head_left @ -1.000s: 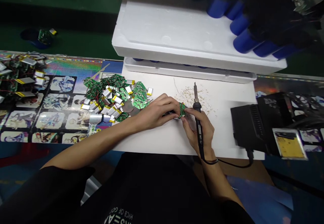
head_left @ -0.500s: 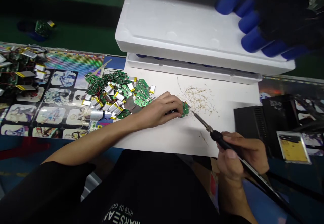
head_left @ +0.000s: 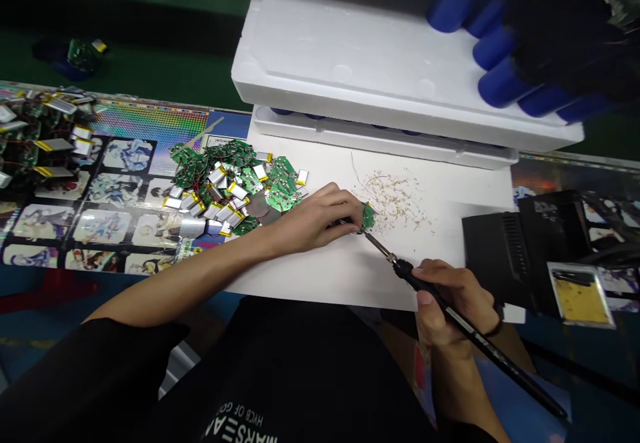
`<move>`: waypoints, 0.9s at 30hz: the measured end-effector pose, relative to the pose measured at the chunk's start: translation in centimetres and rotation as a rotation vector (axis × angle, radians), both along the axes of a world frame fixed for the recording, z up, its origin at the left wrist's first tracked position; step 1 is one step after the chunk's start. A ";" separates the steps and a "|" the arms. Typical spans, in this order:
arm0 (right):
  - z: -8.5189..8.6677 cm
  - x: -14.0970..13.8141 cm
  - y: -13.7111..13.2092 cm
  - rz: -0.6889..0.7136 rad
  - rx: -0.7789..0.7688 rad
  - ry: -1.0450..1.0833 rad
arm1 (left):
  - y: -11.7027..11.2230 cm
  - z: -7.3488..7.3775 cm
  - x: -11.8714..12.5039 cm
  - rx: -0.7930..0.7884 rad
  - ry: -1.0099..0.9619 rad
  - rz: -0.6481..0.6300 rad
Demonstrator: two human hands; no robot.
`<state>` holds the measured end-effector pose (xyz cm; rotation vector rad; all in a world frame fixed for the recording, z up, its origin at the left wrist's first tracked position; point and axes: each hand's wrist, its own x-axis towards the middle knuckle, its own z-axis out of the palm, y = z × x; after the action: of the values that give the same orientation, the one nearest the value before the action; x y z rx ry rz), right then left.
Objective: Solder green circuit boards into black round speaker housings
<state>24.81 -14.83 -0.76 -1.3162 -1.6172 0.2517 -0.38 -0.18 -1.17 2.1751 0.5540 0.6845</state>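
- White work board point(head_left: 310, 283): bears the remaining heap.
- Heap of wired green circuit boards point(head_left: 193, 169) and pouch batteries point(head_left: 237, 191): many pieces, still unsorted.
- Left hand point(head_left: 313, 223): fingers closed on a small green circuit board point(head_left: 369, 216), mid-board.
- Right hand point(head_left: 453, 296): fingers wrapped around a soldering iron point(head_left: 450, 313), tip just beside that board.

from here i read the soldering iron point(head_left: 500, 357) as a bright steel tip on a matt black plastic handle. the circuit boards point(head_left: 283, 196) look glossy green with shiny solder, and the pouch cells point(head_left: 215, 211) are smooth silver foil. beneath them lies a matt white card sheet point(head_left: 320, 283), behind it a rough white foam slab point(head_left: 350, 49), and the printed mat point(head_left: 115, 229) looks glossy.
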 end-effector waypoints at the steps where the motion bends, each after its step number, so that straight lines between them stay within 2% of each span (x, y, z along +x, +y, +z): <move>1: -0.1 0.0 0.0 0.004 -0.007 -0.002 | 0.0 0.0 0.0 0.003 0.000 0.000; 9: 0.5 -0.2 0.2 0.034 -0.001 -0.004 | 0.1 -0.2 0.0 0.060 -0.020 -0.001; 20: 1.5 -0.3 0.4 0.054 -0.051 -0.021 | 0.0 0.0 0.0 0.057 0.000 0.001; 25: 1.4 0.7 -1.3 -0.068 -0.035 0.050 | 0.1 -0.1 0.0 0.067 -0.007 -0.005; 27: 1.2 1.4 -2.0 -0.124 -0.100 0.076 | 0.1 -0.1 0.0 0.070 -0.008 -0.006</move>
<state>26.17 -16.84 0.46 -1.4605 -1.4689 0.3069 -0.40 -0.12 -1.27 2.2371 0.5265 0.7193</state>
